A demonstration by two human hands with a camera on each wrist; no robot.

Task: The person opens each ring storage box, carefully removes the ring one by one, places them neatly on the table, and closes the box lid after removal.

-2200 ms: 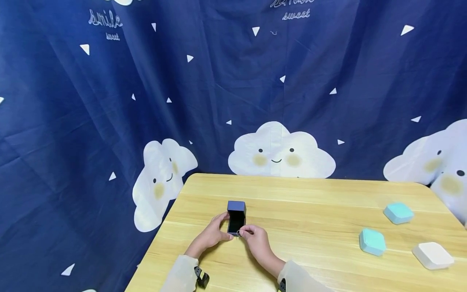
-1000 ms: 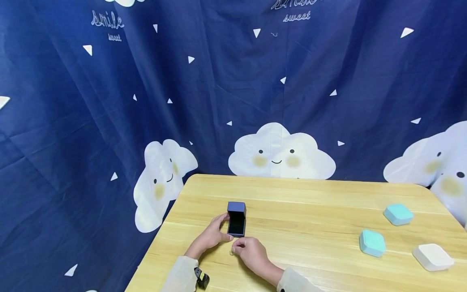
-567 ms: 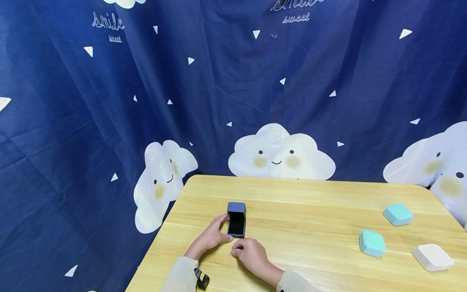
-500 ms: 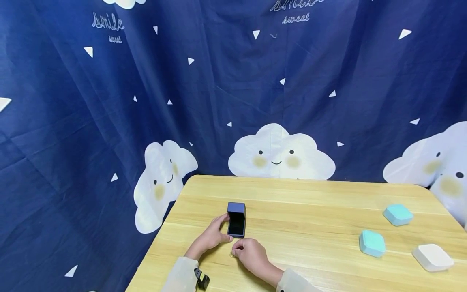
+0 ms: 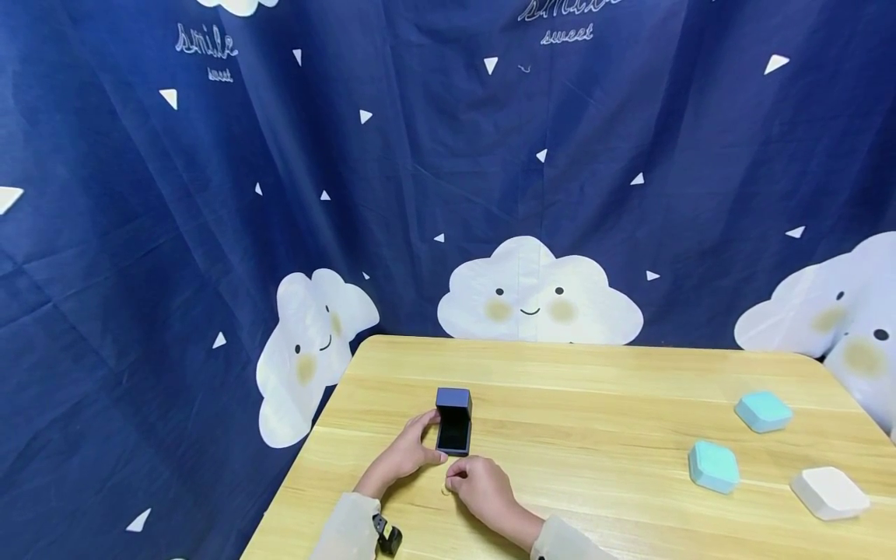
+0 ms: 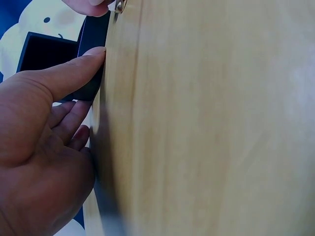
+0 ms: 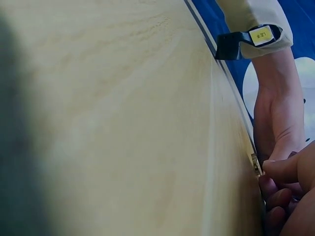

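Left fingers hold a box — right fingers, a ring.

Gold ring now away from box

The curtain reads "smile sweet", wristband label "LEFT".

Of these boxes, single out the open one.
The dark blue box the left hand grips: lid raised. Both turquoise boxes and the white box look closed.
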